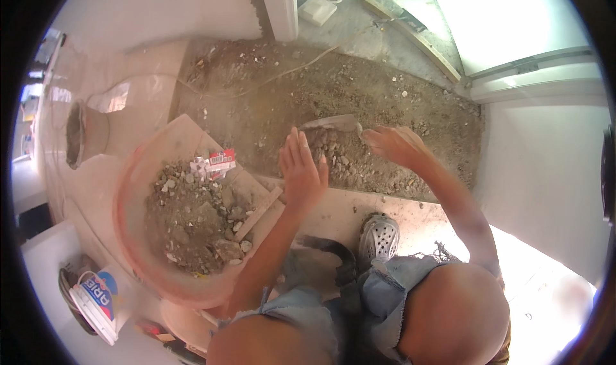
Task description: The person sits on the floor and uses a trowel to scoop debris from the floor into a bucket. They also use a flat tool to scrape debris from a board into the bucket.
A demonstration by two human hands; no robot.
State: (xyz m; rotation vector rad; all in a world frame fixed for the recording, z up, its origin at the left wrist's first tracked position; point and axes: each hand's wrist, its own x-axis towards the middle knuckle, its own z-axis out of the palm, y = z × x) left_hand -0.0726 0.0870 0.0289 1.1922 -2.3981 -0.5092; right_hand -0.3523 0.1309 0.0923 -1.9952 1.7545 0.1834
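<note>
My right hand [392, 144] grips a trowel whose handle is mostly hidden in my fist. The trowel's metal blade [332, 122] points left, along the far side of a small heap of dirt and rubble [342, 162]. On the heap's left side my left hand [304, 175] is stretched flat, palm turned toward the loose soil, holding nothing. To its left stands a round reddish basin [126, 211] containing dirt and broken stones [185, 235]. A torn red and white wrapper [221, 159] and a narrow strip [258, 214] lie at the basin's right side.
Bare soil [269, 90] spreads ahead, crossed by a thin cable [288, 71]. A wooden batten [433, 57] lies beyond it. A bucket [86, 134] rests on its side on the tiles, and a white labelled tub [98, 302] is at lower left. My grey clog [379, 237] stands by the soil's edge.
</note>
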